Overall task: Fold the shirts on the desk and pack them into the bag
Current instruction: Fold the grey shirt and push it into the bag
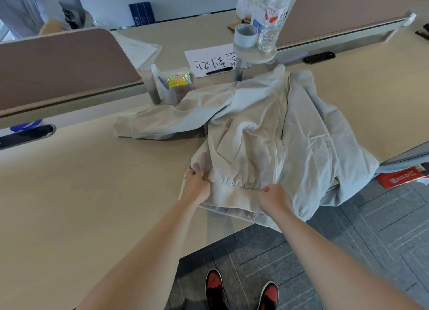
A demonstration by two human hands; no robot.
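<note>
Mid-frame, our left hand (pixel 197 186) and right hand (pixel 274 195) each grip the beige shirt's (pixel 246 133) hem on the tabletop (pixel 81 182).

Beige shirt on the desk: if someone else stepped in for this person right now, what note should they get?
Left hand grips the hem of the beige shirt at its left corner; right hand grips the same hem further right.
The beige shirt lies spread on the desk, one sleeve stretched left, over a pale grey shirt that hangs off the desk edge.
Done: nothing folded or packed.
Left: fold both shirts, pack them; no bag clearly in view.
</note>
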